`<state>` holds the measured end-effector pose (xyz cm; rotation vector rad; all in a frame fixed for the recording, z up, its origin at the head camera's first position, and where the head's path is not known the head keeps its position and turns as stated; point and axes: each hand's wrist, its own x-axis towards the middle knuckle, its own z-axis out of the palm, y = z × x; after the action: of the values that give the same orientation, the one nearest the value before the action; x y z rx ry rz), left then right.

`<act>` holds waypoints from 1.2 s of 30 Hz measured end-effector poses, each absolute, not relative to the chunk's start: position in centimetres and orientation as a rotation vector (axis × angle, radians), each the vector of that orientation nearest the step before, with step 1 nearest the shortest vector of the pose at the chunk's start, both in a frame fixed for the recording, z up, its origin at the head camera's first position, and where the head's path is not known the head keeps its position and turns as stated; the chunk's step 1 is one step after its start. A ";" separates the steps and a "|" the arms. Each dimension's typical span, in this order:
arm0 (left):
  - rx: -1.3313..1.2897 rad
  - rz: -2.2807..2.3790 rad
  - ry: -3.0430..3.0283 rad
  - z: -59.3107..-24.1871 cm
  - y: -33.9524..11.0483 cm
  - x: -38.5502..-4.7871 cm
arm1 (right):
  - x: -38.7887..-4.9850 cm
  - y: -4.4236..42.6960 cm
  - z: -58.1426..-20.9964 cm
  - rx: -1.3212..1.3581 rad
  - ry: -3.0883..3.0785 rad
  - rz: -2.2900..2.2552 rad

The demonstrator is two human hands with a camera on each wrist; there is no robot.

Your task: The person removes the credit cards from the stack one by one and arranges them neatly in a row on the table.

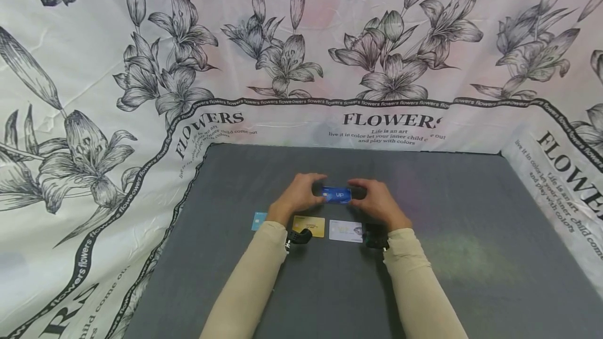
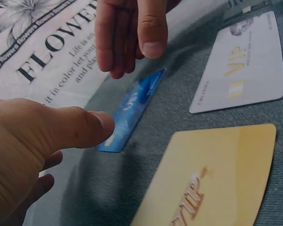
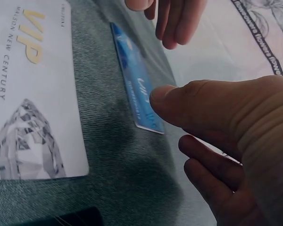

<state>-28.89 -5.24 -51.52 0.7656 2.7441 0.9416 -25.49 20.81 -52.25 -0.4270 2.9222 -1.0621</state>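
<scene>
Blue card [image 1: 336, 194] sat between left hand [image 1: 301, 193] and right hand [image 1: 375, 200], thumbs [image 2: 87, 126] by its ends, fingers [image 2: 40, 189] wide of them, touch unclear, gray table [image 1: 282, 164] stretched past its far edge

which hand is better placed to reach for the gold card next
Probably the left hand: in the head view it is nearer the gold card, while the right hand is over by the right end of the blue card. Both hands look empty.
</scene>
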 end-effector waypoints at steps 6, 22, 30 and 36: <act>0.783 0.923 2.734 -52.4 -5.2 -29.2 | -25.8 20.5 -52.8 -0.428 2.932 -1.048; 0.794 0.790 2.749 -52.8 -4.9 -29.0 | -25.8 20.0 -53.2 -0.445 2.951 -0.970; 0.770 0.767 2.759 -52.8 -4.7 -28.9 | -25.7 20.0 -53.3 -0.436 2.955 -0.970; 0.751 0.767 2.754 -52.8 -4.9 -28.8 | -25.7 20.0 -53.2 -0.442 2.964 -0.966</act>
<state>-28.81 -4.88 -52.77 0.7514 2.7536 0.7675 -25.74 19.97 -53.22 -0.4416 2.9643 -0.9662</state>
